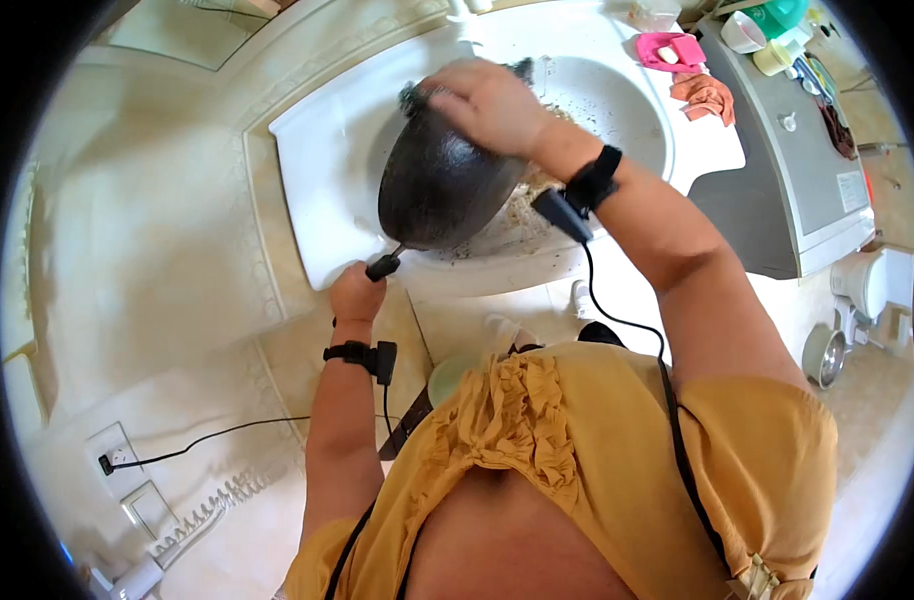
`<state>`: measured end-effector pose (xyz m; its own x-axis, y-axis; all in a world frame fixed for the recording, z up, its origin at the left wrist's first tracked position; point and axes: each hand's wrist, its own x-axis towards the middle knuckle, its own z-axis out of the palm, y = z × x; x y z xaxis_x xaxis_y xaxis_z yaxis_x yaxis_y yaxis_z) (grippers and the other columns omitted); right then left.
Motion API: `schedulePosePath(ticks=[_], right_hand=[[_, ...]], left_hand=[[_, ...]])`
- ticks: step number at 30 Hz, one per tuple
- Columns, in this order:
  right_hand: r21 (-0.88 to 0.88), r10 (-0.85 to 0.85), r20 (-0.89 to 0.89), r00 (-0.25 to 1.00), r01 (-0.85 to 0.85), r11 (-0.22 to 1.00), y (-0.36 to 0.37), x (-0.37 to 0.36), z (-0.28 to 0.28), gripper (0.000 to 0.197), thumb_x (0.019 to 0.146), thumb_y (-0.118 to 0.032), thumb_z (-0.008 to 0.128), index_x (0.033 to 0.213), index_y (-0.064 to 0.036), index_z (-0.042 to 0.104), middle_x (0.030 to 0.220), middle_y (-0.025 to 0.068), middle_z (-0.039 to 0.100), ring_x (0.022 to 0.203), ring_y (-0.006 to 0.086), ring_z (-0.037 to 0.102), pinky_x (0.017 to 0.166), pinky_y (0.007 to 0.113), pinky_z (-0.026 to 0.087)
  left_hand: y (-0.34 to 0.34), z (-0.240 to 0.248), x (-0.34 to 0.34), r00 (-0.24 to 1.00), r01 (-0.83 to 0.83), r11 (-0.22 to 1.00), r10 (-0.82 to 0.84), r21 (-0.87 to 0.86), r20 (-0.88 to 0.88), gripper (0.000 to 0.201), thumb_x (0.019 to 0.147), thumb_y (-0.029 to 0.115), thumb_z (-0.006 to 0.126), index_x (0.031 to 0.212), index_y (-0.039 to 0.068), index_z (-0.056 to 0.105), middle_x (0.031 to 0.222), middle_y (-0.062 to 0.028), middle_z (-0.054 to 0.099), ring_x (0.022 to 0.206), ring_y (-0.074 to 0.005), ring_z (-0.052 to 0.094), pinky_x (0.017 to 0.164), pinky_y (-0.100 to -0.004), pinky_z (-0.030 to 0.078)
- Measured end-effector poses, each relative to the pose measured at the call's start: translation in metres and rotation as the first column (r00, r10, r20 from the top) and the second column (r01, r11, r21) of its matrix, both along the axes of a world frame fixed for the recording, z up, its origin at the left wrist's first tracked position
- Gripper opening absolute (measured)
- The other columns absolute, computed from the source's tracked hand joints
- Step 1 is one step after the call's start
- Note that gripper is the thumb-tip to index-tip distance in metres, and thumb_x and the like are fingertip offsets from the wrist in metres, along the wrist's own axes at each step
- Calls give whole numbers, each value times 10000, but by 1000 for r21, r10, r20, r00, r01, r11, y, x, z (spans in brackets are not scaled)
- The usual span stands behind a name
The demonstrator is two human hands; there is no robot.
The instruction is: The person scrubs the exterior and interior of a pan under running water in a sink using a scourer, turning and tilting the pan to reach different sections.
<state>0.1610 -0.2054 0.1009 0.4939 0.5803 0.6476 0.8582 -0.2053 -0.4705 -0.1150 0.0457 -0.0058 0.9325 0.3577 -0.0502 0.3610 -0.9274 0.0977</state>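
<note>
Bright light softly shadows the wall (edges bend).

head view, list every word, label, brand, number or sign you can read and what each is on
No text can be read.
White label on the grey unit: lines of print seem to be there, but too small and blurred to read.
Wok: no lettering visible on the side that shows.
Sink: no lettering visible.
</note>
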Motion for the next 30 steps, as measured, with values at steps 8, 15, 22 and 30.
schedulePosePath(ticks=[8,15,22,30], right_hand=[[-60,265,191,945,-259,964,33,-73,16,299,773,-327,777,987,-121,740,942,87,645,1036,294,602,989,435,459],[11,40,115,993,-42,999,21,-27,9,242,822,-233,737,1038,-123,727,1066,96,666,1099,315,597,959,431,461],[-137,291,310,905,-261,956,48,-73,-2,277,793,-202,759,1053,-123,708,1167,70,647,1204,316,553,1034,484,436],[-10,-154,125,980,157,988,25,-19,-4,218,894,-201,712,1074,-76,723,1036,167,660,981,369,618,859,447,518]], left_hand=[[10,-2,-9,999,-31,1000,31,-5,-27,221,786,278,697,768,62,655,789,-174,678,736,-412,653,653,-514,530],[0,7,0,998,-62,998,61,-32,-34,213,793,270,678,782,58,670,812,-182,691,761,-413,661,681,-503,537],[-1,2,-6,989,-142,988,138,-62,-60,207,789,259,667,789,52,673,825,-190,693,776,-413,665,706,-506,537],[-1,7,-6,994,-110,983,106,-145,-34,199,795,246,664,811,50,689,853,-189,697,820,-399,673,769,-487,544]])
